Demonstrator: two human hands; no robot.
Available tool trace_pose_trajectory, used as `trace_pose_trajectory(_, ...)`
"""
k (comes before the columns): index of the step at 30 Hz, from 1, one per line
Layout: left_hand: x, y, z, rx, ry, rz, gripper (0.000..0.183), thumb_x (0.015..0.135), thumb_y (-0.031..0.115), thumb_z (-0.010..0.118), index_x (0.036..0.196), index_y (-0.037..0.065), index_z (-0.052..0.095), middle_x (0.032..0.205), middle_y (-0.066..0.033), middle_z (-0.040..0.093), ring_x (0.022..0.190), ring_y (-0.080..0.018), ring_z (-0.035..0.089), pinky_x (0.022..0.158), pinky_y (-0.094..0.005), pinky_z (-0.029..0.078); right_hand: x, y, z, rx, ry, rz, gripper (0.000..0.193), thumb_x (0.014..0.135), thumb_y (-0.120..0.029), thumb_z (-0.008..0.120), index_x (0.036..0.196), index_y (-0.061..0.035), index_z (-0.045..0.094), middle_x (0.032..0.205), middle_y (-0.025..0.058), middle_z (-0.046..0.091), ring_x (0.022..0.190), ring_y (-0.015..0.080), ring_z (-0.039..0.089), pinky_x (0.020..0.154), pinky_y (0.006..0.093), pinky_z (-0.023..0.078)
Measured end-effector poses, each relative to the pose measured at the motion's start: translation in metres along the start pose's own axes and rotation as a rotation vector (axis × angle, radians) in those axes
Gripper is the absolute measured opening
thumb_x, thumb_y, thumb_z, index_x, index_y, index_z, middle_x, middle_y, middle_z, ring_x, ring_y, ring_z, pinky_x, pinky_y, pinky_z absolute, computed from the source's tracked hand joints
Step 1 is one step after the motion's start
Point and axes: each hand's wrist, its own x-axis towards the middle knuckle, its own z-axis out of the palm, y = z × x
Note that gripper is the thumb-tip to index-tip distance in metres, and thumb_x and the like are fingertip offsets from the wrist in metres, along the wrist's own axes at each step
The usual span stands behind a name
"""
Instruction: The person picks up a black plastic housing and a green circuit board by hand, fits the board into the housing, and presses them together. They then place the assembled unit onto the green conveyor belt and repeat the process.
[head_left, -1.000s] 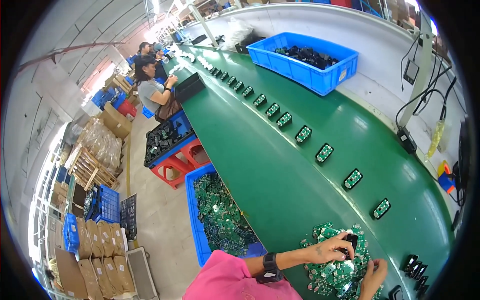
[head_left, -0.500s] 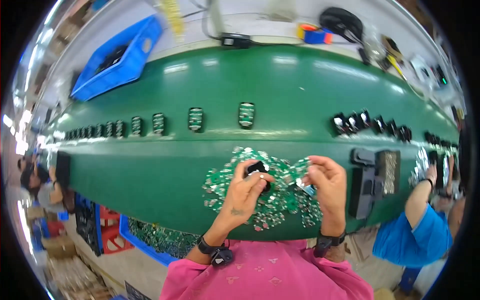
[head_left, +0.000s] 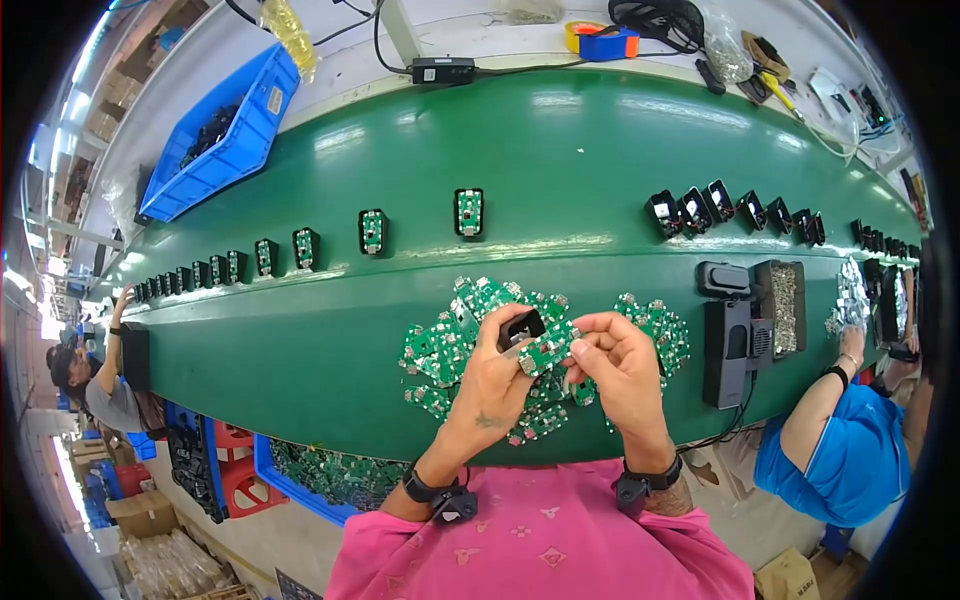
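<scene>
My left hand (head_left: 484, 392) is wrapped round a small black plastic housing (head_left: 521, 326), its hollow side showing. Between thumb and fingertips, my right hand (head_left: 622, 378) grips the edge of a green circuit board (head_left: 546, 350). The board is tilted and lies right at the housing's lower edge; whether it is inside at all I cannot tell. Beneath and around both hands spreads a loose pile of similar green boards (head_left: 436, 348), partly hidden by them. Farther off, a black housing with a green board in it (head_left: 469, 212) stands on the green tabletop (head_left: 330, 350).
More board-filled housings (head_left: 305, 248) line up leftward. Black housings with wires (head_left: 695, 210) stand at right, beyond a grey device (head_left: 727, 350) and a tray of small metal parts (head_left: 790, 275). A blue bin (head_left: 225, 135) sits far left. Co-workers sit at both ends.
My right hand has moved left, bringing its circuit board up against the housing. My left hand still holds the housing, now with its hollow more visible. The whole view has shifted slightly.
</scene>
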Motion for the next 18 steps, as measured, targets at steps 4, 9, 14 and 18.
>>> trace_pose_trajectory(4, 0.001, 0.005, -0.002, -0.105, 0.031, -0.015, 0.039, 0.085, -0.006, 0.052, 0.121, 0.005, 0.064, 0.133, -0.0158, 0.047, 0.111, -0.0283, 0.058, 0.096, -0.0358, 0.046, 0.003, 0.009, 0.0, 0.09, 0.021, -0.025, 0.018, 0.093, -0.001, 0.057, 0.111, 0.0041, 0.056, 0.082, 0.0086, 0.065, 0.065, 0.0118, 0.062, 0.059, 0.0237, 0.052)
trace_pose_trajectory(9, -0.002, -0.002, -0.005, -0.184, 0.075, -0.098, 0.025, 0.09, 0.0, 0.055, 0.111, 0.003, 0.067, 0.13, -0.0195, 0.048, 0.109, -0.0287, 0.059, 0.092, -0.0357, 0.048, 0.0, 0.007, -0.005, 0.189, -0.043, 0.015, 0.018, 0.094, -0.001, 0.056, 0.112, 0.0029, 0.053, 0.083, 0.0099, 0.065, 0.064, 0.0133, 0.063, 0.055, 0.0257, 0.052)
trace_pose_trajectory(14, 0.001, 0.0, -0.001, -0.091, 0.007, -0.023, 0.028, 0.088, -0.003, 0.059, 0.113, 0.004, 0.069, 0.134, -0.0168, 0.048, 0.119, -0.0303, 0.055, 0.1, -0.0369, 0.043, 0.006, 0.01, -0.006, 0.294, -0.044, 0.002, 0.02, 0.094, -0.001, 0.055, 0.113, 0.0023, 0.052, 0.083, 0.0108, 0.066, 0.063, 0.0142, 0.063, 0.052, 0.0269, 0.053)
trace_pose_trajectory(18, 0.001, -0.003, 0.006, -0.057, 0.025, 0.03, 0.028, 0.086, -0.004, 0.061, 0.112, 0.004, 0.069, 0.132, -0.0153, 0.049, 0.118, -0.0304, 0.055, 0.1, -0.0377, 0.044, 0.011, 0.015, -0.011, 0.296, -0.068, 0.093, 0.019, 0.094, -0.002, 0.057, 0.112, 0.0025, 0.053, 0.082, 0.0105, 0.067, 0.061, 0.0136, 0.063, 0.052, 0.0259, 0.052)
